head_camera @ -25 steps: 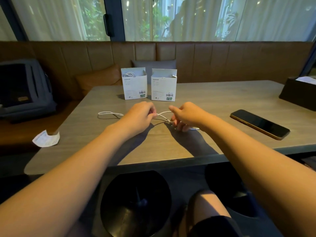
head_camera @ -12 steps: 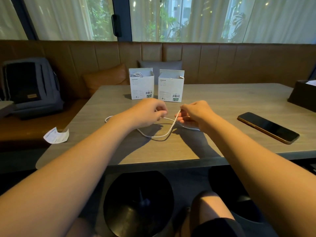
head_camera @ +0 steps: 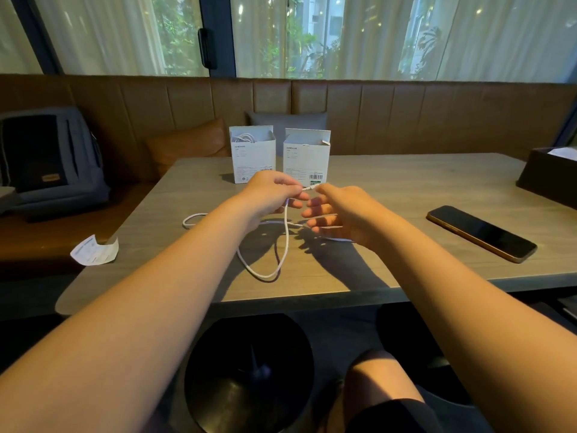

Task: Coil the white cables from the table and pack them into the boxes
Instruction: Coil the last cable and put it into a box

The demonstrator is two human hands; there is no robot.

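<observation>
We are holding both hands raised above the middle of the tabletop [head_camera: 406, 182]. Our left hand [head_camera: 271, 195] pinches the white cable [head_camera: 285, 239] near its plug end, fingers curled round it, and the plug tip pokes out toward our right hand [head_camera: 340, 214]. The right hand's fingers are spread and relaxed just beside that tip; we cannot tell whether its index finger touches the plug. From the left hand the cable drops in a long loop that reaches toward the near edge of the tabletop, while another stretch trails off toward the left edge and a further piece lies under the right hand.

Two white boxes stand side by side toward the far edge, tops open. The left box [head_camera: 253, 160] already has a coiled cable inside; we cannot see into the right box [head_camera: 306, 160]. A dark smartphone [head_camera: 480, 232] lies flat toward the right edge, well apart from the hands.
</observation>
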